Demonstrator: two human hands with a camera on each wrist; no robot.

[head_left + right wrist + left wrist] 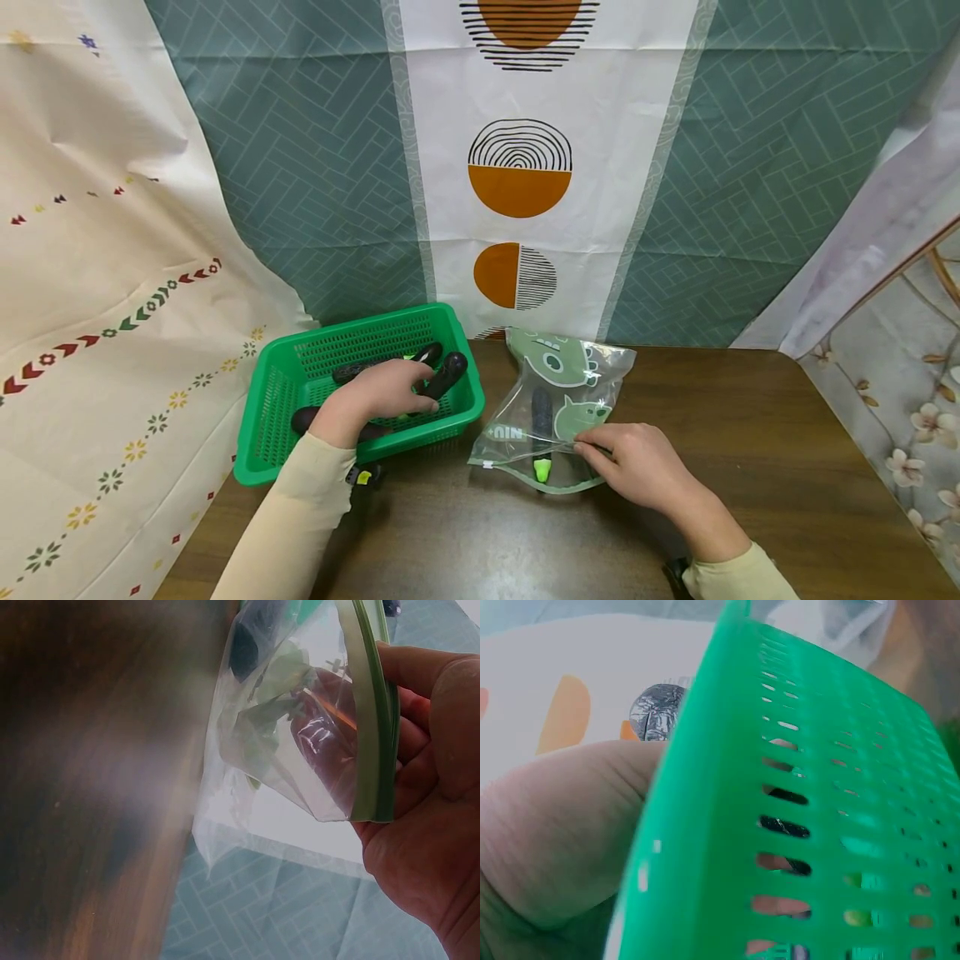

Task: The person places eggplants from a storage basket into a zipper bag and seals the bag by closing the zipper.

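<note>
Left hand (386, 390) grips an eggplant (447, 373); right hand (637, 460) pinches the bag (572, 415), whose mouth (564, 489), beside these fingers, should be held wide.

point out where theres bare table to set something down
Bare room: the brown table right of the plastic bag, towards the floral panel; also its near part between the sleeves. Crowded: the green basket, with dark vegetables and the left hand; the bag, pinched by the right hand.

Green rectangular perforated plastic basket (360, 340): far-left corner, brown wood-grain tabletop (480, 550). Clear plastic zip bag (570, 392), far edge: sage-green cartoon printing (white-outlined).
</note>
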